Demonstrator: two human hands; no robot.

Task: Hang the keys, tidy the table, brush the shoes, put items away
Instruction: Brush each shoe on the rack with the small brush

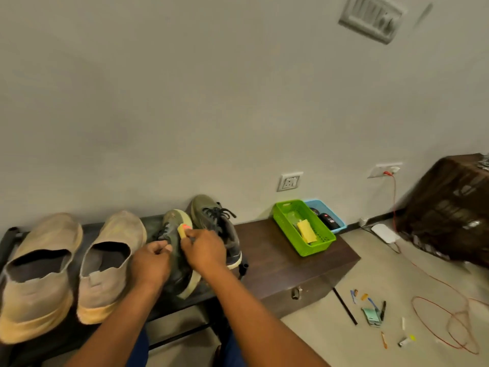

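My left hand pinches the green sneaker by its laced upper, mid-rack, tilted on its sole edge. My right hand grips a small yellow brush against it. I judge the shoe light, its upper soft; the firm sole gives better purchase. Bristles and fingertips are hidden, and blur smears the brush.

no readable text, labels, brands or numbers anywhere, shoes and baskets too blurred to tell
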